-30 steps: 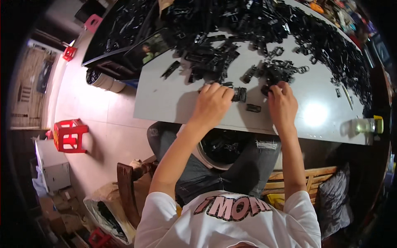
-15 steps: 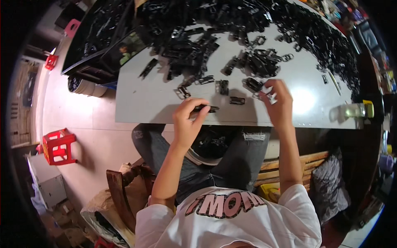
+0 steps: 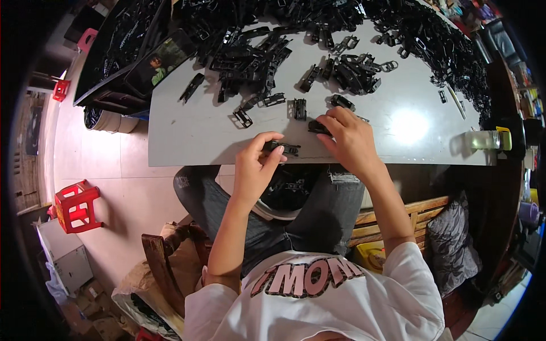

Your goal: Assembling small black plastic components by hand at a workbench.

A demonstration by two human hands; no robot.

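Just above the table's near edge, my left hand (image 3: 253,165) is closed around a slim black plastic frame piece (image 3: 292,150), its end sticking out past the fingertips. My right hand (image 3: 354,142) is bent over a second black piece (image 3: 317,127) on the table, fingers and thumb closed on its right end. Close by lie several loose pieces of the same sort: an upright one (image 3: 300,109), one (image 3: 342,102) just beyond my right fingers, and an open-framed one (image 3: 243,118) beyond my left hand.
Heaps of black pieces (image 3: 250,68) cover the far side of the grey table (image 3: 193,139). A screen (image 3: 162,63) leans at the left. At the right are a thin stick (image 3: 456,103) and a jar (image 3: 483,140). Between my knees sits a tub (image 3: 273,213) of dark pieces.
My right hand has moved left from the loose pieces on the right to the one near the table's front, and has closed on it. My left hand keeps its piece nearly in place.
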